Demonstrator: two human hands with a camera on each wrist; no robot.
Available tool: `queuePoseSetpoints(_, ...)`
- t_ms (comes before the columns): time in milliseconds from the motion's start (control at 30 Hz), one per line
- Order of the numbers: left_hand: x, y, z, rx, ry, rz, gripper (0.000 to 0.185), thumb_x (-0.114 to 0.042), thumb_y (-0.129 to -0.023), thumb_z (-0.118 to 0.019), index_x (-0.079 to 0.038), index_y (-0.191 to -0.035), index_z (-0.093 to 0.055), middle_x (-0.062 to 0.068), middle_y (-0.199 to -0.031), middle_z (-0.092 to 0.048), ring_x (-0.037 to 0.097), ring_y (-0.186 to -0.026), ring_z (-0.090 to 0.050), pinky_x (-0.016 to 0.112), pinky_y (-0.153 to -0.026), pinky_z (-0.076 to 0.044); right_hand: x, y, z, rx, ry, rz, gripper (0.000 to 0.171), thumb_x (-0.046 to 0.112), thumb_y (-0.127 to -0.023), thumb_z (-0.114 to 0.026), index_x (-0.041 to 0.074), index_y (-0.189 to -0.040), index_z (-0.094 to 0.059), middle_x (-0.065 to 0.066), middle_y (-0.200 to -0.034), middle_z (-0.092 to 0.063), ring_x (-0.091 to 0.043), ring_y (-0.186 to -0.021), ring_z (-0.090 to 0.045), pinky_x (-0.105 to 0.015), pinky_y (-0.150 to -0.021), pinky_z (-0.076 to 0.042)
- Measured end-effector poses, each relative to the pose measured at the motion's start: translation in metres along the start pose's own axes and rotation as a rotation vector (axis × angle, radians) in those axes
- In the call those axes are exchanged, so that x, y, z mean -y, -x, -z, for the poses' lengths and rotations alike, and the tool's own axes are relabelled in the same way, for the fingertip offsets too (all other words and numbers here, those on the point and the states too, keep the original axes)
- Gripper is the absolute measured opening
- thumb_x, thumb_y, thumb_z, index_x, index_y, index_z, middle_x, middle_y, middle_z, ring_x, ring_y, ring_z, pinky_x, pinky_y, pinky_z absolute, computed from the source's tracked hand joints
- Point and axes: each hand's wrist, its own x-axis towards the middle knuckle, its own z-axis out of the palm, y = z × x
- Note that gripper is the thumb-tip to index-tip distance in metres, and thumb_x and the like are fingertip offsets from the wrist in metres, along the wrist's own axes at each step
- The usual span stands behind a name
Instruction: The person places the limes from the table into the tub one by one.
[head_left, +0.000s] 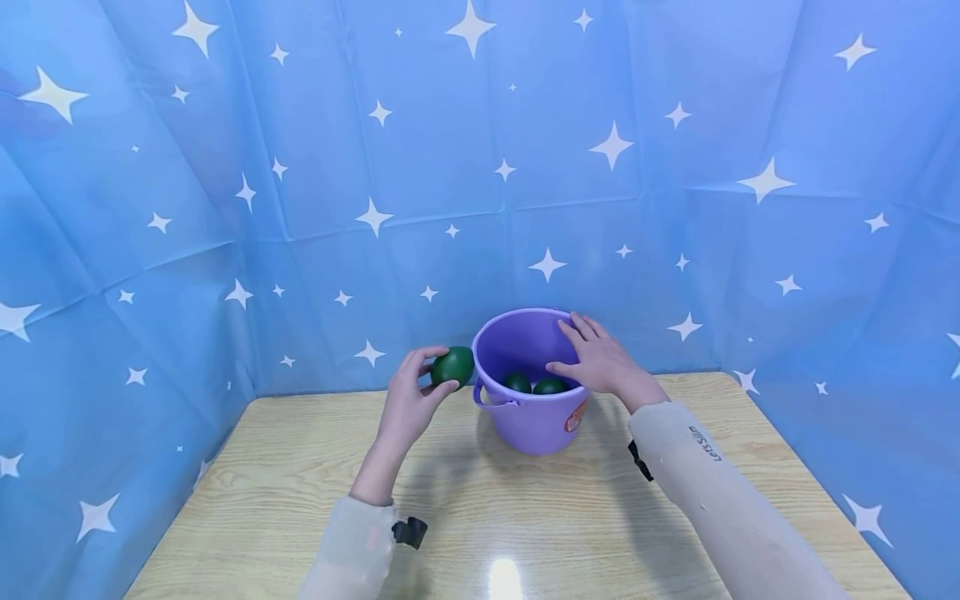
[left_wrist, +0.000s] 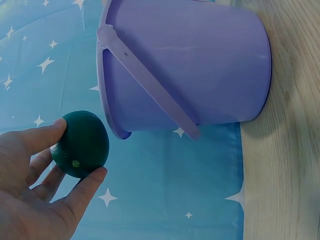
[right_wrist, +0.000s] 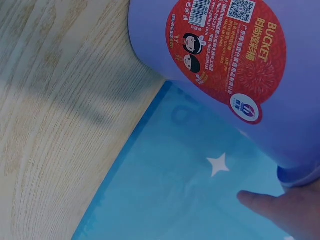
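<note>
In the head view my left hand pinches a dark green avocado between thumb and fingers, just left of the rim of a purple bucket. The left wrist view shows the avocado held by the fingertips, its pale stem spot turned to the camera, beside the bucket's mouth. Inside the bucket lie two more green avocados, a left one and a right one. My right hand rests over the bucket's right rim with its fingers spread and fairly straight, the thumb reaching over the opening.
The bucket's handle hangs down at its left side. A red label is stuck on its outer wall. The wooden table ends just behind the bucket, where a blue star-patterned cloth hangs at the back and sides.
</note>
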Motion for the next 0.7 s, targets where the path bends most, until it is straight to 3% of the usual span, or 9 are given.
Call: queuePoseSetpoints(700,-0.0057,-0.0002,-0.0029,0.010,0.018,-0.018,0.044,-0.008,-0.089,-0.074,-0.010,-0.130,-0.059,0.012,-0.136,-0.055,0.036,-0.124,-0.060,0.042,-0.092,-0.060,-0.0010,-0.0007,-0.0003,0.004,-0.001,-0.005,0.086,0.055,-0.096,-0.055,0.007,-0.159,-0.020,-0.022,-0.167,-0.008,-0.047,-0.152,-0.007,-0.069,-0.120,-0.015)
